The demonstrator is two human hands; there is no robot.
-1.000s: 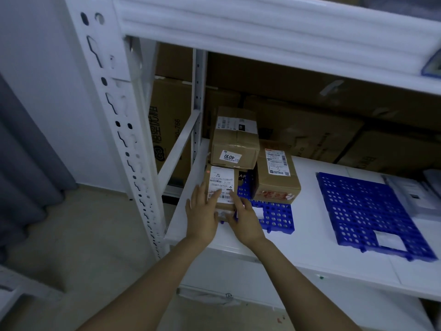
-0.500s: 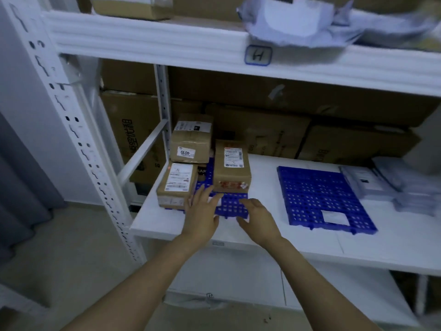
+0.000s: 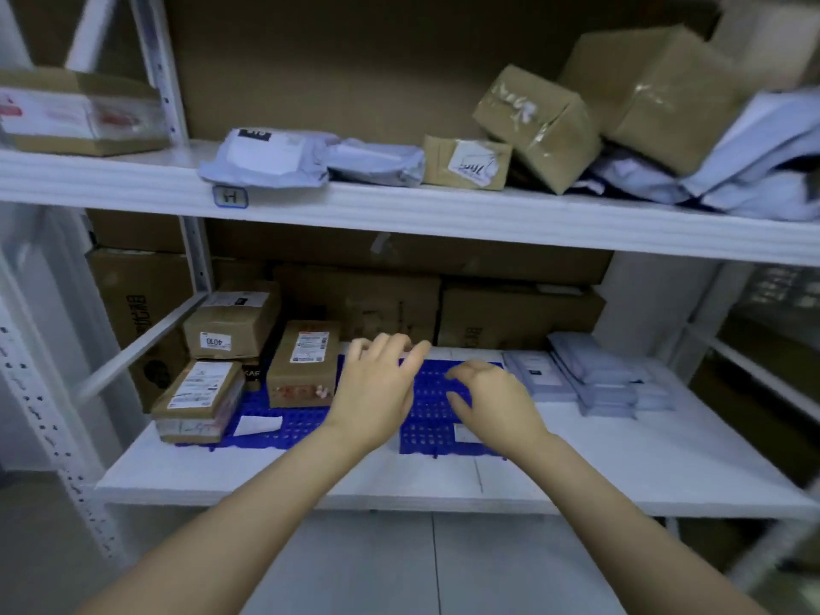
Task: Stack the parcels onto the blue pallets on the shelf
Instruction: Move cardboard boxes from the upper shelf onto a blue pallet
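Observation:
Two blue pallets lie on the lower shelf. The left pallet (image 3: 284,423) carries several brown cardboard parcels: a flat one (image 3: 199,395) at its front left, a box marked 4010 (image 3: 230,324) stacked behind it, and an upright one (image 3: 304,370) to the right. The right pallet (image 3: 432,415) carries nothing that I can see. My left hand (image 3: 377,388) and my right hand (image 3: 492,399) hover in front of the right pallet, fingers loosely bent, holding nothing. More parcels lie on the upper shelf: grey mailer bags (image 3: 275,157) and brown boxes (image 3: 537,126).
A stack of flat grey mailers (image 3: 599,379) sits right of the right pallet. Large cartons (image 3: 519,312) line the back of the lower shelf. A white upright post (image 3: 193,259) and a diagonal brace (image 3: 142,344) stand at the left. The upper shelf edge (image 3: 443,215) overhangs.
Both hands have left the parcels on the left pallet and risen to the right, over the right pallet. The view has tilted up, bringing the upper shelf into sight.

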